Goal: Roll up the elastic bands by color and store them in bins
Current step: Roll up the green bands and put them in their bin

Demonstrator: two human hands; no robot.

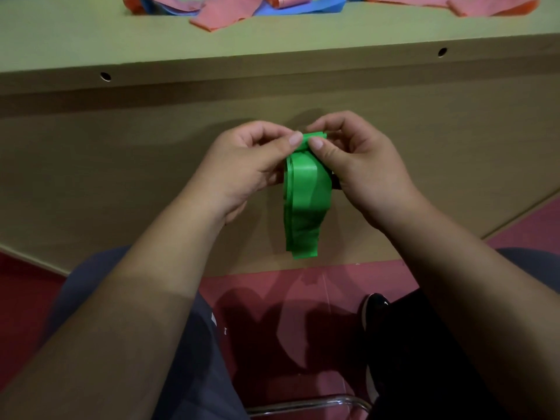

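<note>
A green elastic band (306, 201) hangs folded in several layers in front of the desk's front panel, below the tabletop. My left hand (242, 168) pinches its upper end between thumb and forefinger. My right hand (357, 168) pinches the same upper end from the right, where a small folded or rolled bit of green shows between the fingertips. The band's loose end dangles down to about knee height. No bin is in view.
On the tabletop (91, 40) at the top lie loose pink bands (224, 13) and a blue band (303, 7) in a heap. Below are my knees, a black shoe (375, 310), a red floor and a chrome chair bar (306, 404).
</note>
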